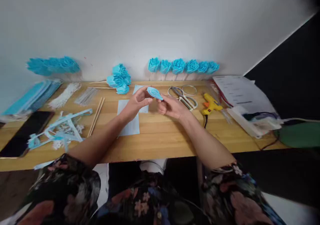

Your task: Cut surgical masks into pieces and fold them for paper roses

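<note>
A small, light blue, oval rolled piece of crinkled paper [154,93], like a flower bud, is held tilted above the middle of the table. My right hand [173,106] pinches its lower right end between closed fingers. My left hand [138,101] curves round its upper left end, with the fingertips partly hidden behind it and the thumb lower down. Pale blue paper sheets [130,125] lie on the table beneath my left hand. Just beyond my right hand are scissors [185,101] with white handles.
Several finished blue flowers [178,66] stand along the wall, with more piled [120,79] at the back. A yellow glue gun [210,104] lies right, near a white box [250,121]. Wooden sticks [96,117], paper scraps [62,130], blue strips [31,96] and a phone [26,135] lie left.
</note>
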`<state>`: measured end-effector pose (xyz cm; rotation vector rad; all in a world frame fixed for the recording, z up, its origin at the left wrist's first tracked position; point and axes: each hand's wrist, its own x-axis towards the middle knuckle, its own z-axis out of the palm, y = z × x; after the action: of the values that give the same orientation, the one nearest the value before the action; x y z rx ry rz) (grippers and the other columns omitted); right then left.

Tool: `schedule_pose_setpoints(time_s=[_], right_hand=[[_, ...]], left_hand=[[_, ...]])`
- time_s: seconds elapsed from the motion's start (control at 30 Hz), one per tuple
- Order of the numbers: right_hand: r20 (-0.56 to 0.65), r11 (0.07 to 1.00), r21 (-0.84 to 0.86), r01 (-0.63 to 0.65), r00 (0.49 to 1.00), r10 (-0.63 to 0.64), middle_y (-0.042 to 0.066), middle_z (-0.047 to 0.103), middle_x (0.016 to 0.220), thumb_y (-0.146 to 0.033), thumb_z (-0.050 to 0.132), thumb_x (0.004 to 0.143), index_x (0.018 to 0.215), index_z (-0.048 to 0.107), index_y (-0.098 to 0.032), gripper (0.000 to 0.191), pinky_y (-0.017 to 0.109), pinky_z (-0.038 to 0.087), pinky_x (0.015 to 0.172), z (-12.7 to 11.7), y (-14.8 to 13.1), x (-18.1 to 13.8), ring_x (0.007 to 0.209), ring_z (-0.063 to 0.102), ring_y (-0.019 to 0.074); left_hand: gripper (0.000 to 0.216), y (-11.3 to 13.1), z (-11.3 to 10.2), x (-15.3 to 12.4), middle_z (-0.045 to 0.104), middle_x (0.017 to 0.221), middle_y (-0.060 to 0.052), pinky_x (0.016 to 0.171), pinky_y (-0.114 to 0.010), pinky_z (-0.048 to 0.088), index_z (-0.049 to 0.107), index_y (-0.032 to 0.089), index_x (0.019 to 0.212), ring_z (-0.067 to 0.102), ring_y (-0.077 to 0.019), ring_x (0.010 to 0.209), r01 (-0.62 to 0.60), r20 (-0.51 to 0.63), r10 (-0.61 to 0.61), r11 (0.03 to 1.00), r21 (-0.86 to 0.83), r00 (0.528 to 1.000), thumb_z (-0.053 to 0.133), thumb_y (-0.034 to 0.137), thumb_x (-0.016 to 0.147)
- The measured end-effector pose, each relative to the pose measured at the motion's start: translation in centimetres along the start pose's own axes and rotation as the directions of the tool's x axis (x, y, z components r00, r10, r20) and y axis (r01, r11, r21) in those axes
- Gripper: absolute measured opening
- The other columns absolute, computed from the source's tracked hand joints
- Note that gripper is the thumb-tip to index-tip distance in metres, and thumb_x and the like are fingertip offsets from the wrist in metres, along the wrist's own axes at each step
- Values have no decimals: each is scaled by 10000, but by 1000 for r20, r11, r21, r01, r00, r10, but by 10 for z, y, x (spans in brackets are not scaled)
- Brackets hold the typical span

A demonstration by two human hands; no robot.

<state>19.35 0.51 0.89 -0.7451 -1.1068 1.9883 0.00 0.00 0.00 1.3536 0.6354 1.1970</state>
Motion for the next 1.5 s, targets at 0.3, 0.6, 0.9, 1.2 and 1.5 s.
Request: schedule_pose_setpoints(time_s=[0.3, 0.6, 0.9, 1.2, 1.5], right_hand=[[2, 994, -105, -21, 1000, 21, -48, 540, 420, -528, 582, 959, 752, 590, -194, 393, 225, 404, 472, 6, -1, -5, 403, 492, 98], [35, 983, -184, -21, 999, 28, -35, 568, 469, -576, 631, 899, 773, 600, -186, 411, 241, 410, 523, 2, 6, -4, 451, 503, 96], [-109, 754, -624, 203, 933, -342, -35, 584, 546, -506, 678, 842, 647, 599, -186, 382, 245, 333, 555, 3, 3, -2, 523, 457, 89], [36, 162, -974, 159, 811, -584, 3, 735, 713, -280, 598, 936, 946, 799, -218, 210, 267, 379, 624, -5, 6, -3, 638, 601, 153], [136, -181, -983, 32, 792, -596, 66, 796, 961, -247, 541, 980, 1215, 761, -283, 325, 329, 460, 743, -9, 4, -4, 859, 698, 240]], left_hand=[[539, -2, 0, -2, 694, 1245, -72, 905, -356, 524, 648, 255, 1294, 648, -230, 1110, 59, -17, -60, 998, -35, 998, 776, 479, 821], [363, 0, 1, -2, 748, 1126, -70, 884, -341, 527, 758, 211, 1104, 669, -182, 945, 64, -70, -63, 998, 19, 996, 771, 438, 821], [470, 5, 1, -1, 652, 1334, -80, 932, -339, 510, 655, 263, 1297, 613, -225, 1162, 57, -29, -62, 989, -140, 998, 666, 469, 875], [334, 0, -4, 1, 630, 1126, -76, 748, -269, 550, 685, 197, 1086, 620, -177, 959, 160, -166, -162, 987, -26, 973, 661, 459, 881], [433, 0, 0, 1, 647, 868, -23, 691, -268, 523, 580, 166, 939, 645, -140, 773, 250, -154, -247, 968, 4, 957, 804, 485, 752]])
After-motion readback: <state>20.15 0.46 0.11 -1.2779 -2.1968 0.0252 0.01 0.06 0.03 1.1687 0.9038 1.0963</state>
